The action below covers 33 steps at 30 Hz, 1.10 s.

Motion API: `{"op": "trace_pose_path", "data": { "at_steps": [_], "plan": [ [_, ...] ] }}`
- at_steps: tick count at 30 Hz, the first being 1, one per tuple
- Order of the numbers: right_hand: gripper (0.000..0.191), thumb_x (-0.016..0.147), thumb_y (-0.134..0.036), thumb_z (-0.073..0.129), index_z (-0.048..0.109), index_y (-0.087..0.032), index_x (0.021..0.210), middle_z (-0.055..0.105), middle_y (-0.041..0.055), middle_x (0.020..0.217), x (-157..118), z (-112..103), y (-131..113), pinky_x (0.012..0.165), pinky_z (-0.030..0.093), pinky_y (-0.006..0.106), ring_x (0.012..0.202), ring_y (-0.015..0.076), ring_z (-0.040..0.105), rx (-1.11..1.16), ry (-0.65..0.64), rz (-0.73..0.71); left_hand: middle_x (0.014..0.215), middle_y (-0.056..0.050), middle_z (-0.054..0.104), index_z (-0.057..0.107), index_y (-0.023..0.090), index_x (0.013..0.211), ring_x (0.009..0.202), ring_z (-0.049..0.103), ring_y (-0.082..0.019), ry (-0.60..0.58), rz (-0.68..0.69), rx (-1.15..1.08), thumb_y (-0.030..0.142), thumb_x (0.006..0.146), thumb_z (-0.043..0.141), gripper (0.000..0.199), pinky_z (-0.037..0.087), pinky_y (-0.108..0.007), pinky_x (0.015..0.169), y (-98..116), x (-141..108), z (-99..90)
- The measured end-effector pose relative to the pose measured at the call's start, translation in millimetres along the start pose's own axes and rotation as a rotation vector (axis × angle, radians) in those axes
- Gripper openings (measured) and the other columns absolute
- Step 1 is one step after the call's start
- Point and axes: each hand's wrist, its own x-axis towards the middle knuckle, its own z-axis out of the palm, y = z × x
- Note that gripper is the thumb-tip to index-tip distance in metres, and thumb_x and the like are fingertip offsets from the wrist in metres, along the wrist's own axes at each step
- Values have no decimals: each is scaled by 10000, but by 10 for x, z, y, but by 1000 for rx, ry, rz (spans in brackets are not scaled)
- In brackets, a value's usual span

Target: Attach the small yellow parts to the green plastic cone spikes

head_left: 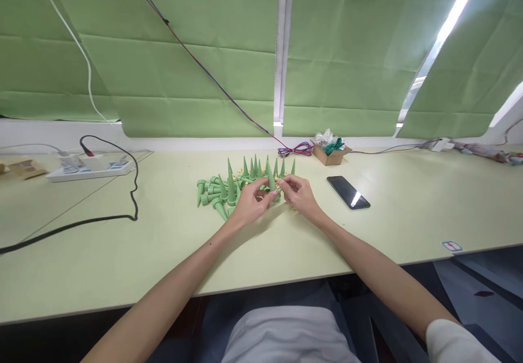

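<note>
A green plastic watering spike is held between the thumb and fingers of my left hand, its point upward. Close beside it, my right hand is closed in a pinch at the spike's side. Something small and yellowish shows by those fingertips, too small to make out. Behind and left of my hands is a cluster of similar green spikes, several standing upright on their wide ends, others lying down. Small yellow pieces lie among them, partly hidden by my hands.
A black phone lies to the right. At the back stands a small cardboard box with plastic and green stuff, beside a coiled cable. On the left are a white power strip and a black cord.
</note>
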Motion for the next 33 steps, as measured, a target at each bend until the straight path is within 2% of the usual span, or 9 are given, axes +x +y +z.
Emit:
{"op": "trace_pose_path", "data": {
  "at_steps": [4,13,17,22,33],
  "plan": [
    [438,861,-611,597,580,-185,761,439,-52,507,-6,1,4,436,293,238,444,94,389,-1,-4,14,972,-48,582,578,175,955,565,507,-81,37,34,46,459,828,668,324,404,-222,471,-58,12,9],
    [481,837,-660,583,573,-186,758,421,-55,492,10,5,33,414,264,233,424,89,368,-17,-29,40,924,-30,518,557,187,904,586,475,-80,60,113,132,414,850,638,247,379,-207,482,-81,10,18],
    [504,826,-679,577,577,-182,745,415,-53,481,14,-9,22,408,253,234,418,89,357,-33,-32,51,943,-44,541,585,187,909,606,459,-88,61,202,222,352,872,609,171,370,-202,487,-87,2,17],
    [489,830,-657,578,562,-186,703,402,-50,481,19,-25,47,412,252,238,421,88,338,-36,-44,59,988,-62,576,612,188,937,627,481,-99,21,308,313,263,890,573,97,410,-210,510,-89,-10,13],
    [383,837,-482,552,460,-207,587,341,-60,483,33,-20,85,424,225,228,431,79,301,-35,-37,81,1051,-71,582,632,220,1045,654,510,-105,-28,386,359,233,917,556,150,437,-228,570,-185,-7,22]
  ]
}}
